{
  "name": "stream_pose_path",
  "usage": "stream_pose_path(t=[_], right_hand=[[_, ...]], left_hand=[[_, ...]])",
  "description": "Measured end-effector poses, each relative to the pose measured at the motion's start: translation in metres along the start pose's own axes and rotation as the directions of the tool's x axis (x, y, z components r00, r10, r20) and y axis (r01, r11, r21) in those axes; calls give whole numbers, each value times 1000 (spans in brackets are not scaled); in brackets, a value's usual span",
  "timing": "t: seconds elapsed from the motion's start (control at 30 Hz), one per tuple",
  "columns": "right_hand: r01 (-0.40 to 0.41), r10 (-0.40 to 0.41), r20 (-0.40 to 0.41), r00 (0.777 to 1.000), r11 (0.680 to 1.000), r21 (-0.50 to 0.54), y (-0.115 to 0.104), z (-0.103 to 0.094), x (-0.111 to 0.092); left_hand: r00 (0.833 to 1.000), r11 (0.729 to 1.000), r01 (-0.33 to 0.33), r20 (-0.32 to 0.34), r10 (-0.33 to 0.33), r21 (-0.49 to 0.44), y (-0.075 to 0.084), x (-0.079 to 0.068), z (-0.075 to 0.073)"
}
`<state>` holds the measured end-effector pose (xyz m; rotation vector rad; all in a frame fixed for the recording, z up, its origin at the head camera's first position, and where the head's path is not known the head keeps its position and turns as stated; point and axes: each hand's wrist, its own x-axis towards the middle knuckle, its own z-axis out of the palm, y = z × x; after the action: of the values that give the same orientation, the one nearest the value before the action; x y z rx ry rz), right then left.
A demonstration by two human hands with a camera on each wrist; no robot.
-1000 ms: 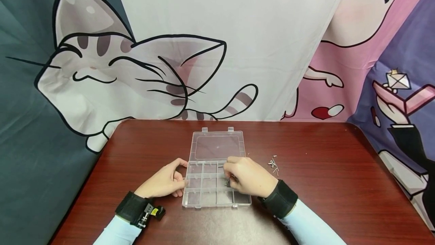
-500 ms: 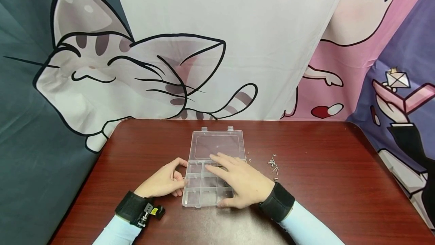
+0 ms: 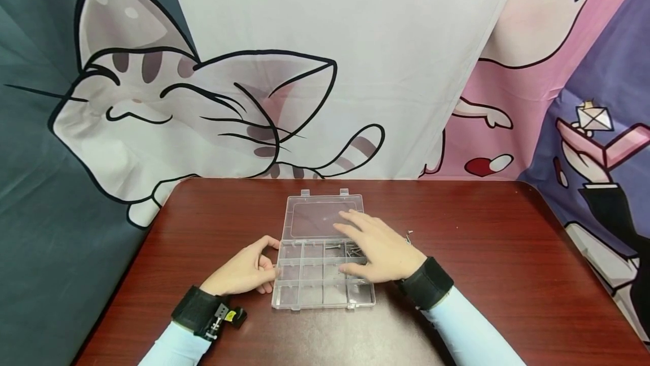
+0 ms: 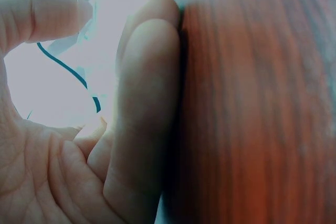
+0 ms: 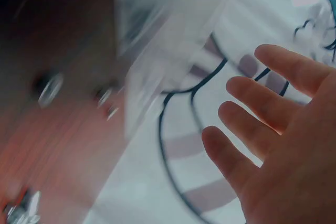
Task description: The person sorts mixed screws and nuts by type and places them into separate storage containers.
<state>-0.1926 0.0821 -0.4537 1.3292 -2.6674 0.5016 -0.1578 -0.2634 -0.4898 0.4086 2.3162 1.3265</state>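
A clear plastic compartment box (image 3: 311,296) lies on the table with its lid (image 3: 315,216) folded back. My left hand (image 3: 244,269) holds the box's left edge, thumb and forefinger at its side and the other fingers bent against the table. The left thumb (image 4: 47,14) meets the clear edge in the left wrist view. Above the box's right side hovers my right hand (image 3: 383,247), fingers spread, nothing held. Small screws (image 3: 355,250) lie in the top-right compartment, and a thin metal piece (image 3: 332,246) shows in the one beside it.
Loose screws (image 3: 408,235) on the table are mostly hidden behind the right hand. Blurred metal pieces (image 5: 50,90) show on the tabletop in the right wrist view. A printed cloth (image 3: 406,61) hangs behind the table (image 3: 482,276).
My right hand was bent with fingertips in the right compartments, then opened out over the box. It has since shifted up and right, uncovering compartments. The left hand stays put.
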Motion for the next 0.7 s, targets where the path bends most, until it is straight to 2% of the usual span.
stream_pose_path(t=[0.2,0.4,0.7], right_hand=[[-87,83,-67,994,994,-62,31,1,-4],[-133,108,-156,982,978,-163,46,5,-5],[-111,84,-132,988,970,-216,53,12,-9]], left_hand=[[1000,1000,1,0,-1,-4,0,0,0],[1000,1000,-3,1,3,-5,0,0,0],[1000,1000,-3,1,3,3,0,0,0]])
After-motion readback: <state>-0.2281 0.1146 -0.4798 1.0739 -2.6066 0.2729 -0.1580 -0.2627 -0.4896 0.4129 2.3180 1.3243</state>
